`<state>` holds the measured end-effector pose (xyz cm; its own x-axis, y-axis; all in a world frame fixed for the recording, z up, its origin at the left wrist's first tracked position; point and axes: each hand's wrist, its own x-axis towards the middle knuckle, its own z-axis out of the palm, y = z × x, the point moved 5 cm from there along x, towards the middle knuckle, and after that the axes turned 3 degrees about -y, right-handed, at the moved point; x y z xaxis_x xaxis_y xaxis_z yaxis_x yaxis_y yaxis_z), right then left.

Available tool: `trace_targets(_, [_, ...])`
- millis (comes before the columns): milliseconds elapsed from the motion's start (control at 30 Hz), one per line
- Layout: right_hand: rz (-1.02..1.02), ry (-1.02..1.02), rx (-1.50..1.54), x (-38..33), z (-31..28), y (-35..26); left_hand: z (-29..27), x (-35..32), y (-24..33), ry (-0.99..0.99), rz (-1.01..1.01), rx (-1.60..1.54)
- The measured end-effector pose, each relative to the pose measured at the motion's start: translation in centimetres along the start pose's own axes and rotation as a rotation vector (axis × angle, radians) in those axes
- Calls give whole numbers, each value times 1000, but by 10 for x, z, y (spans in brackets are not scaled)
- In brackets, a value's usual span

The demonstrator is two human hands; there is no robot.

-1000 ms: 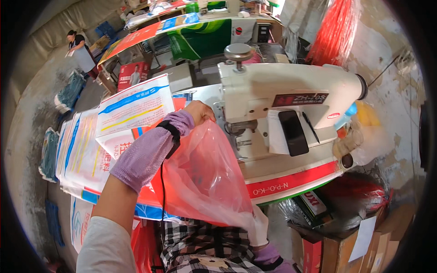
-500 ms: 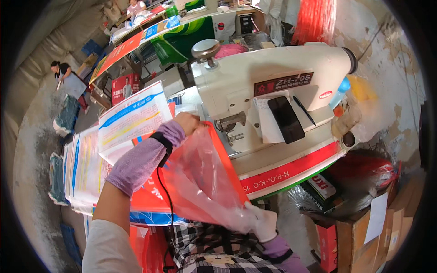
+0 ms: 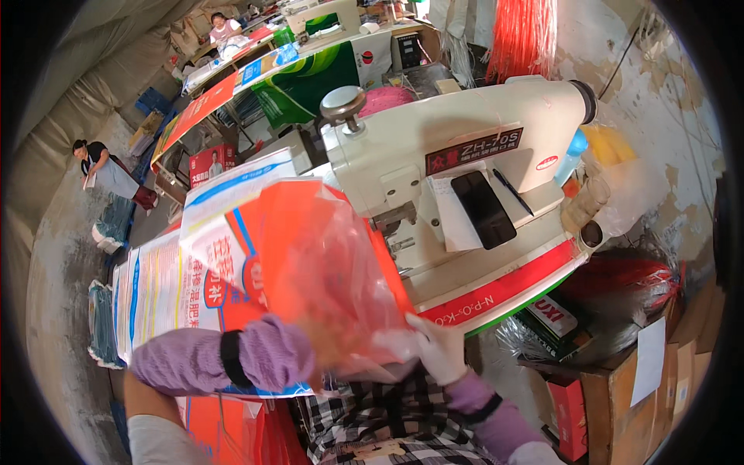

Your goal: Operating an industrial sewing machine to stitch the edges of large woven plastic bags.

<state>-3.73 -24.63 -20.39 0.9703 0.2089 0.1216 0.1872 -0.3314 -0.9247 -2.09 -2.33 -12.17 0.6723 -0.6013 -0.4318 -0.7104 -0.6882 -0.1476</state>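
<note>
As the gloved right hand [image 3: 440, 350] clamps its lower-right edge, orange-red lined bag [image 3: 291, 221] lies left of sewing machine [image 3: 372, 163], machine-side edge slanting down rightward, long axis unclear, left hand [image 3: 332, 345] blurred, grip indeterminate.

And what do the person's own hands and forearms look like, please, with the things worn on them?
The right hand wears a white glove; the left hand is blurred, but seems ungloved. On each side there is a purple, towel-like cuff with a black band, then a pale sleeve.
</note>
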Motion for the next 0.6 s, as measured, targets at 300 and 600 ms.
trace_targets(300, [226,78,660,101,34,10,-17,-68,-51,-96,-33,-481])
trace_targets(600, [508,-190,1500,3,67,-54,63,-55,98,20,-294,-2415])
